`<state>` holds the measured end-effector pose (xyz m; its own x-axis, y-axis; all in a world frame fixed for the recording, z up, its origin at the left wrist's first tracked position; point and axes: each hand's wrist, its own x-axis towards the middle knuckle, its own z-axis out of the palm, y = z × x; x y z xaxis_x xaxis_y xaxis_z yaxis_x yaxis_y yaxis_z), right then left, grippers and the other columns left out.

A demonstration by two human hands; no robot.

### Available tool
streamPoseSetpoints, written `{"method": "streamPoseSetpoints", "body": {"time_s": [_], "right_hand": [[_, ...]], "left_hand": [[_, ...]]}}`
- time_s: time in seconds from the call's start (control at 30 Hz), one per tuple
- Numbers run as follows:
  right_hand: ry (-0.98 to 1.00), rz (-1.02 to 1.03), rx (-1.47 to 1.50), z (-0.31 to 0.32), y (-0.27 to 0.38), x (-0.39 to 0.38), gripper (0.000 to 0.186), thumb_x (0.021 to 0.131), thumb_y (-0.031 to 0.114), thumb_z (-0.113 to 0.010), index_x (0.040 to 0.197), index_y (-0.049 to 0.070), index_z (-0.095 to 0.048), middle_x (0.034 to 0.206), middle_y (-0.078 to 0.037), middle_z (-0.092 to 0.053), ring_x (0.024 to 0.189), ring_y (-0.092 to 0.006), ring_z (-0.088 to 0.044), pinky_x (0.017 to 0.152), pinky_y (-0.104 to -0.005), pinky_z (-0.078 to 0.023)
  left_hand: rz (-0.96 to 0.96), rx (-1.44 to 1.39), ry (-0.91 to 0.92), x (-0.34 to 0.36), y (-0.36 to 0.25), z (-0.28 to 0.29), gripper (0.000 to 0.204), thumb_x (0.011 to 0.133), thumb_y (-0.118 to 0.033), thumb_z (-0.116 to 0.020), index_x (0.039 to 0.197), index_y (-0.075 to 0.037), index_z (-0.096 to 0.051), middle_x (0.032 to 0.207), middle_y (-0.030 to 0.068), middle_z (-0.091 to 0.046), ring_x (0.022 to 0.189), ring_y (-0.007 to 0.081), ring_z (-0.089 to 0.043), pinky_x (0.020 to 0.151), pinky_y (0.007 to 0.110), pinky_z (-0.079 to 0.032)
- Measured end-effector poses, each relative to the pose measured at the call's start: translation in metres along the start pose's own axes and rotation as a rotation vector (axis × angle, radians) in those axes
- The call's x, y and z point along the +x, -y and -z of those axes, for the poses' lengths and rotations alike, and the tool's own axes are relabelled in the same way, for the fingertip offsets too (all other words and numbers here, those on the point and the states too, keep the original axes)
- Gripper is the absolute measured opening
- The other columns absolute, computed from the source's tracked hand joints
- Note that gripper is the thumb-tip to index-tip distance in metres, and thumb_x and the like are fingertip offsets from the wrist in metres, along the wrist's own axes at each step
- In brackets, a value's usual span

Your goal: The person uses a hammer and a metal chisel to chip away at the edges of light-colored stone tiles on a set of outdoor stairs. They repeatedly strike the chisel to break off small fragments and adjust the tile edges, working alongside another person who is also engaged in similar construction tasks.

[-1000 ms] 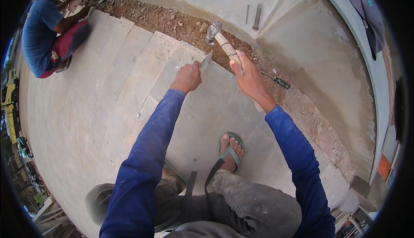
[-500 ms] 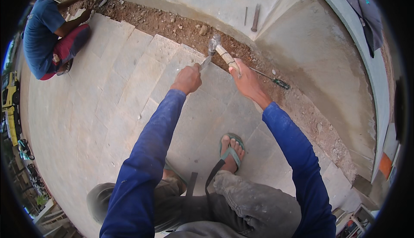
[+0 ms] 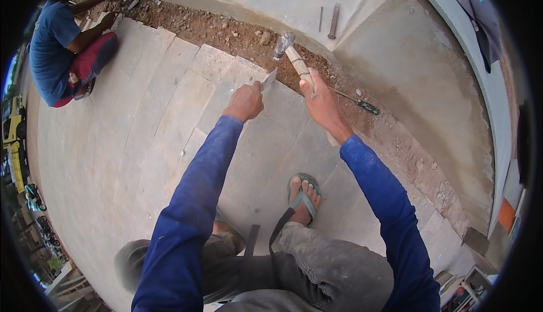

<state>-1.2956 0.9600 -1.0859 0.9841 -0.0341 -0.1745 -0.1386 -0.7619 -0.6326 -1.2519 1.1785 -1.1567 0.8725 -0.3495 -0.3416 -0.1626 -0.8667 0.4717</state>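
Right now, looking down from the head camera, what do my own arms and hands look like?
Your left sleeve and right sleeve are long and deep blue, loosely creased, reaching about to the wrists, with pale, dusty smudges toward the cuffs. Your left hand and right hand are bare: no gloves, and no watch or cables that I can make out.
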Motion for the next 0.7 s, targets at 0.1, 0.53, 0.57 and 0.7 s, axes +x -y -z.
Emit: {"method": "streamPoseSetpoints", "body": {"time_s": [0.1, 0.53, 0.57, 0.7], "right_hand": [[0.069, 0.032, -0.035, 0.007, 0.001, 0.007, 0.054, 0.101, 0.032, -0.051, 0.144, -0.001, -0.046, 0.108, -0.031, -0.067, 0.103, -0.0473, -0.065, 0.088, -0.0511, -0.050], [0.051, -0.020, -0.003, 0.004, 0.012, -0.006, 0.052, 0.101, 0.032, -0.053, 0.142, 0.000, -0.049, 0.097, -0.031, -0.068, 0.091, -0.0481, -0.067, 0.079, -0.0522, -0.051], [0.082, 0.021, -0.021, 0.005, 0.008, -0.002, 0.052, 0.101, 0.032, -0.053, 0.142, 0.000, -0.049, 0.097, -0.031, -0.068, 0.092, -0.0481, -0.067, 0.079, -0.0521, -0.051], [0.061, 0.004, -0.025, 0.008, 0.005, 0.000, 0.052, 0.100, 0.033, -0.053, 0.142, 0.000, -0.049, 0.102, -0.031, -0.067, 0.096, -0.0476, -0.066, 0.083, -0.0509, -0.051]], "left_hand": [[-0.032, 0.046, 0.009, -0.003, 0.004, -0.002, 0.023, 0.088, -0.012, -0.059, 0.105, 0.002, -0.058, 0.089, 0.0297, -0.069, 0.086, 0.0464, -0.069, 0.080, 0.053, -0.055], [-0.047, 0.038, -0.034, 0.000, 0.013, -0.012, 0.023, 0.088, -0.014, -0.060, 0.104, 0.002, -0.058, 0.084, 0.0297, -0.068, 0.083, 0.0466, -0.069, 0.077, 0.053, -0.055], [-0.035, 0.034, -0.027, -0.002, 0.013, -0.014, 0.023, 0.088, -0.014, -0.060, 0.104, 0.002, -0.058, 0.084, 0.0296, -0.068, 0.083, 0.0466, -0.069, 0.077, 0.053, -0.055], [-0.033, 0.040, -0.025, 0.000, 0.009, -0.010, 0.025, 0.088, -0.015, -0.059, 0.106, 0.003, -0.059, 0.087, 0.0285, -0.070, 0.085, 0.0464, -0.069, 0.078, 0.053, -0.055]]}}
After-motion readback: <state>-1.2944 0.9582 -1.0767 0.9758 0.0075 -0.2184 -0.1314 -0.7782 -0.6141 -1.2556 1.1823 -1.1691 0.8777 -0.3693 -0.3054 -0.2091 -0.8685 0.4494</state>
